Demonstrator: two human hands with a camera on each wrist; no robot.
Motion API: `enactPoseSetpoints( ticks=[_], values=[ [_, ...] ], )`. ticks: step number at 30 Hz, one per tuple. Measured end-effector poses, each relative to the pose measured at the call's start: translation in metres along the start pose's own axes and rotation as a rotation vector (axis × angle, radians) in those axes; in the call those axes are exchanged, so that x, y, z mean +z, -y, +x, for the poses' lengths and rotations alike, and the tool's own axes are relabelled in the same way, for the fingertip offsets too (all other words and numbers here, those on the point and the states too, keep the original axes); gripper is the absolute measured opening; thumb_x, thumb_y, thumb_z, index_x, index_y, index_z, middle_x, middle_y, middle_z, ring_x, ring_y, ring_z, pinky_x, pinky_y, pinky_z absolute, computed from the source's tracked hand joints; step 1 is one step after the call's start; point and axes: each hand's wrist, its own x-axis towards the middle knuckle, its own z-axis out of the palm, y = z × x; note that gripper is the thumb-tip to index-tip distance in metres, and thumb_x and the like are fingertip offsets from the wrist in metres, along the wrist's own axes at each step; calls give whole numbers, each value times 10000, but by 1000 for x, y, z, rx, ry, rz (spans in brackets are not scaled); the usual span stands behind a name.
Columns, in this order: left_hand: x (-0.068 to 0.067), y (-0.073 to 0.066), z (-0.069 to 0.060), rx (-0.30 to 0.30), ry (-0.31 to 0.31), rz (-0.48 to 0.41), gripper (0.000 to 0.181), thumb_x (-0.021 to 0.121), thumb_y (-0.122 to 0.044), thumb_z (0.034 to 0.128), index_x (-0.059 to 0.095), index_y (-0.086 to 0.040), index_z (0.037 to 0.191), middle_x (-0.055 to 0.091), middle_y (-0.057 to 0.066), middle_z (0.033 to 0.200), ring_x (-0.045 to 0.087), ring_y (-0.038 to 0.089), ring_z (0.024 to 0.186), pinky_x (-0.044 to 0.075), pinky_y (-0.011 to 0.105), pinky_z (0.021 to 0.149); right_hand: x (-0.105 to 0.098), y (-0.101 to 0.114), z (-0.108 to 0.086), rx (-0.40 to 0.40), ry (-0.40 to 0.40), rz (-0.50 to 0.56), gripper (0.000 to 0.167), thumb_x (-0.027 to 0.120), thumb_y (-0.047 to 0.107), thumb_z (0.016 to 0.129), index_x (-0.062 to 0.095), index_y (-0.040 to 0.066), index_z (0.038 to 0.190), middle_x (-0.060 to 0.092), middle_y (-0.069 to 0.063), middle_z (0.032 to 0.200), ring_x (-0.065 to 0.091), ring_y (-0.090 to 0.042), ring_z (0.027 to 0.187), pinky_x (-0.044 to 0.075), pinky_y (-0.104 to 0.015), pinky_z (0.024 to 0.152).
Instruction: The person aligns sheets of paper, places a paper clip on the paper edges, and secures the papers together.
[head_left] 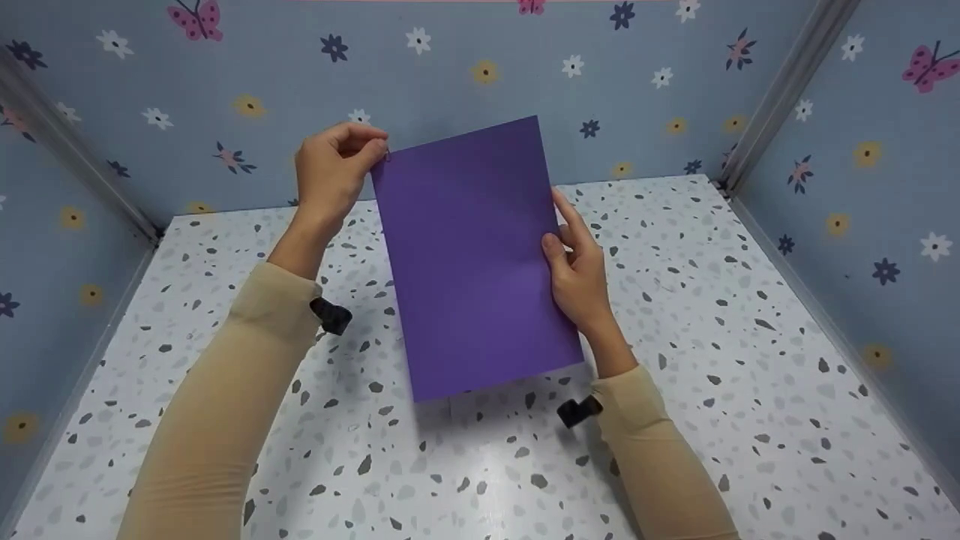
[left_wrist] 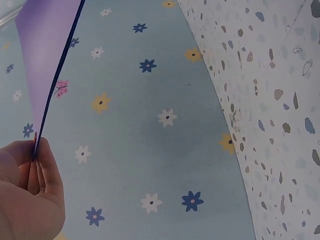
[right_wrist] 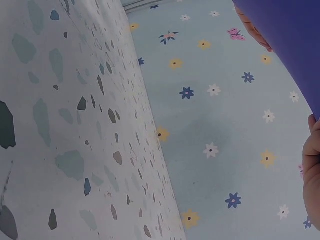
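Observation:
A purple sheet (head_left: 476, 262) of paper or thin card is held up, slightly tilted, above the speckled table. At its upper left corner, my left hand (head_left: 330, 176) pinches the edge between thumb and fingers. A small reddish clip-like piece (left_wrist: 35, 136) shows at that pinched corner in the left wrist view, mostly covered by the fingertips. My right hand (head_left: 581, 277) grips the sheet's right edge, thumb on the front and the other fingers behind. In the right wrist view, part of the right hand (right_wrist: 312, 170) appears at the right border beside the sheet (right_wrist: 295, 35).
A white table (head_left: 720, 420) with grey speckles lies below. Blue flowered panels (head_left: 450, 67) stand at the back and both sides, joined by grey corner posts (head_left: 787, 90). Each sleeve carries a small black wrist device (head_left: 331, 315).

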Motion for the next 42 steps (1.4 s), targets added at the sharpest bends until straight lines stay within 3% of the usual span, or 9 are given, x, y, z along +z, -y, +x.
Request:
enactPoseSetpoints(
  ticks=[12,21,27,34,42],
  values=[
    [2,2,-2,11,4,12,175,729,-228,1027,822,-139,1147,736,-7,1029,657,138,963,519,250,864,-1,-2,-1,-11,1,-17,536,553,128,1117,430,120,1639,720,-121,959,635,-188,708,521,-283,653],
    [4,3,-2,11,10,3,184,726,-226,1027,823,-131,1151,732,-13,1013,659,140,960,520,250,861,-2,-1,-1,-3,-6,-21,535,559,118,1113,440,120,1634,743,-128,999,653,-192,782,519,-285,679],
    [4,5,-3,14,14,-18,168,724,-229,1034,827,-156,1145,736,-8,1022,657,143,968,519,255,875,-2,-3,-1,-21,-7,-26,529,556,91,1110,440,79,1625,733,-152,968,625,-188,729,497,-272,657],
    [4,5,-6,25,36,-32,210,677,-255,1068,812,-189,1214,735,7,1079,648,144,998,509,252,890,-2,-4,0,-24,-10,-38,535,551,106,1115,427,95,1635,678,-107,858,580,-175,677,483,-275,635],
    [3,7,-6,53,44,-46,254,650,-236,1079,777,-164,1286,735,27,1104,675,152,1010,551,267,932,-2,-4,0,-24,-9,-35,537,558,109,1113,429,89,1633,675,-115,851,584,-181,680,487,-277,645]
  ],
)
